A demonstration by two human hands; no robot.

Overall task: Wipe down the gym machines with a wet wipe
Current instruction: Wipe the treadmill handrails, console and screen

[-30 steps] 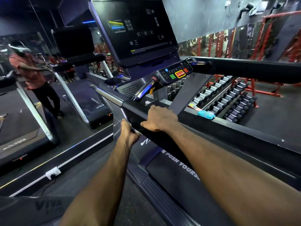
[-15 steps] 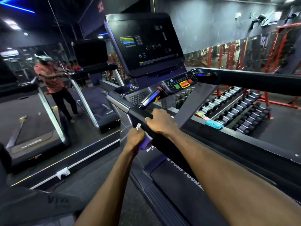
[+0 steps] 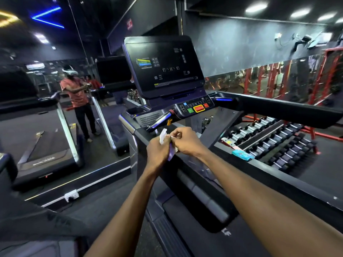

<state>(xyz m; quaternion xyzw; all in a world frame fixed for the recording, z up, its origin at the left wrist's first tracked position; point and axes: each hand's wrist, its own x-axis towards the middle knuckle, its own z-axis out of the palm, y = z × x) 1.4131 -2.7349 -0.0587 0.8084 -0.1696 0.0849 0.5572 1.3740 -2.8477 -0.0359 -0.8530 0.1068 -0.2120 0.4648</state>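
Observation:
A black treadmill stands in front of me, with a tall console screen (image 3: 163, 69) and a button panel (image 3: 196, 107). Its left handrail (image 3: 185, 164) runs from the console toward me. Both my hands meet just above that rail. My left hand (image 3: 157, 154) grips a crumpled white wet wipe (image 3: 163, 139), part of which hangs below the fist. My right hand (image 3: 187, 140) pinches the wipe's upper edge with its fingertips. A blue wipe pack (image 3: 242, 155) lies on the treadmill's far side rail.
A dumbbell rack (image 3: 274, 138) stands to the right behind the treadmill, with red frames (image 3: 315, 80) beyond it. A mirror wall on the left reflects a person (image 3: 78, 101) and other treadmills. A white socket (image 3: 71, 195) sits on the floor ledge at the left.
My right hand has left the handrail and joined the left hand on the wipe. Both hands have risen above the rail, and my view has tilted up.

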